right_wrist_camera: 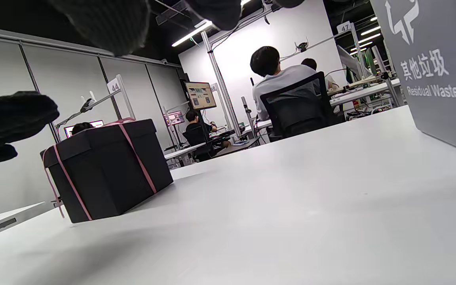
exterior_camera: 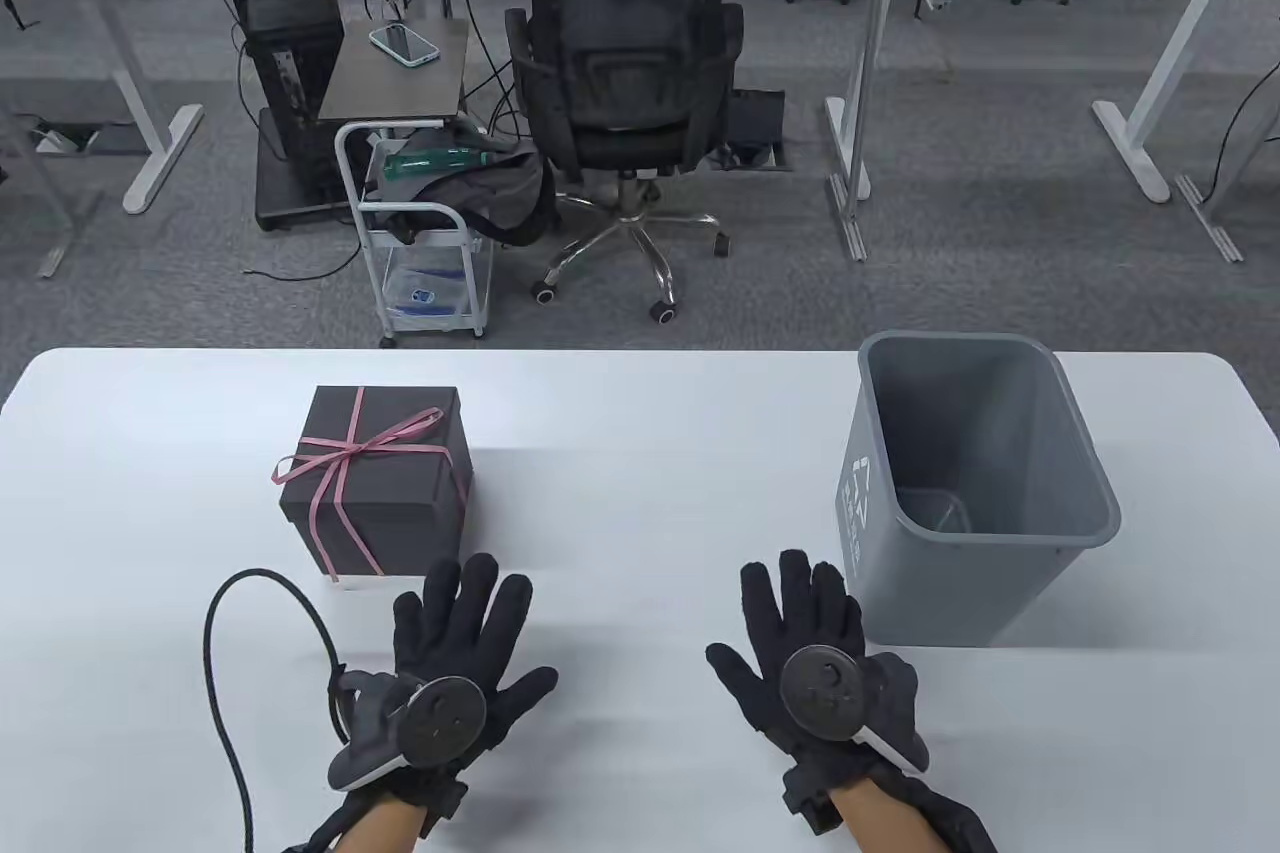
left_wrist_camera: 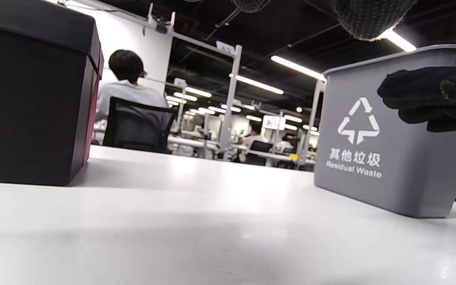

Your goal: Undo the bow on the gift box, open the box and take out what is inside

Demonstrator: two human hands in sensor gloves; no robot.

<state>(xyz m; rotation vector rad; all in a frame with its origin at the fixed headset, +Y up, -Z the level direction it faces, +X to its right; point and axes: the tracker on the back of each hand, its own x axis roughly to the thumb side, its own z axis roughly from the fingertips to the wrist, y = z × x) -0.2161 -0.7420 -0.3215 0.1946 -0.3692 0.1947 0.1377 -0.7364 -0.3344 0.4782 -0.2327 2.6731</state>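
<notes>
An open office lies behind you, with a person seated in a mesh chair (exterior_camera: 625,63) facing away. In front of you is a white desk (exterior_camera: 640,453). The box (exterior_camera: 385,493) stands on its left half, just beyond your left hand (exterior_camera: 450,663), lid on and pink ribbon (exterior_camera: 345,468) tied in a bow (exterior_camera: 370,438) on top. A grey bin (exterior_camera: 970,493) stands on the right, beside your right hand (exterior_camera: 810,653); no contents are visible in what shows of its inside.

Both hands lie flat with fingers spread and hold nothing.

The box looks like stiff card, probably light, so it may slide when you tug; steady a side wall with one hand. The ribbon looks thin and soft. Pinch a loose tail of the bow, not a loop, and pull outward. You can't tell what is inside, so lift the lid gently by its edges.
</notes>
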